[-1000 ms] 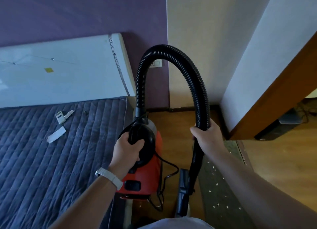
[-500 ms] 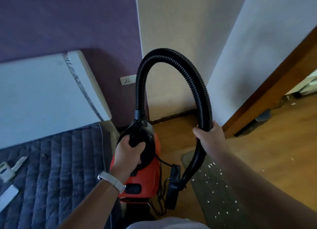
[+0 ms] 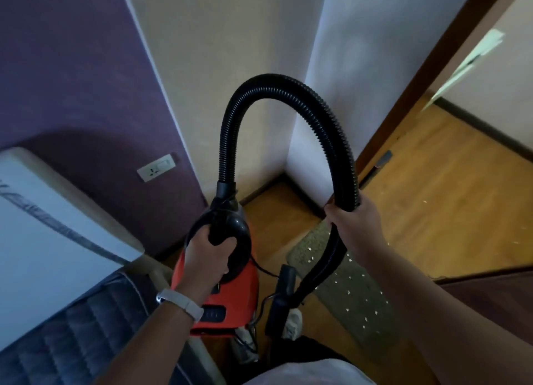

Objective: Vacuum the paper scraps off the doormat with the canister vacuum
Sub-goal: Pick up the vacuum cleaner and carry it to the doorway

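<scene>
We judge the job to be at its very start. Our left hand [image 3: 206, 259] has its fingers curled tight round the black carry handle [image 3: 216, 234] of the orange canister vacuum [image 3: 233, 295], which seems to be held up off the wooden floor [image 3: 447, 226] rather than parked on it. Our right hand [image 3: 354, 226] is clamped round the black ribbed hose [image 3: 274, 80] near where the ribbing ends, and the hose arches high between the two hands. Below, the black floor nozzle [image 3: 281, 292] hangs beside the vacuum body, near the left edge of the grey-green doormat [image 3: 313, 240] but not on it. We cannot tell whether it touches the floor.

The doormat lies on the floor to our right, by the doorway. The white paper scraps [image 3: 349, 293] are scattered all over its pile, with a few more out on the bare boards, so nothing looks cleared yet. A thin black cord [image 3: 261, 270] loops at the vacuum's side, and we cannot see whether it reaches the white wall socket [image 3: 157, 168]. Nearly everything is left to do: set the vacuum down, get power, bring the nozzle onto the mat and sweep it across.
</scene>
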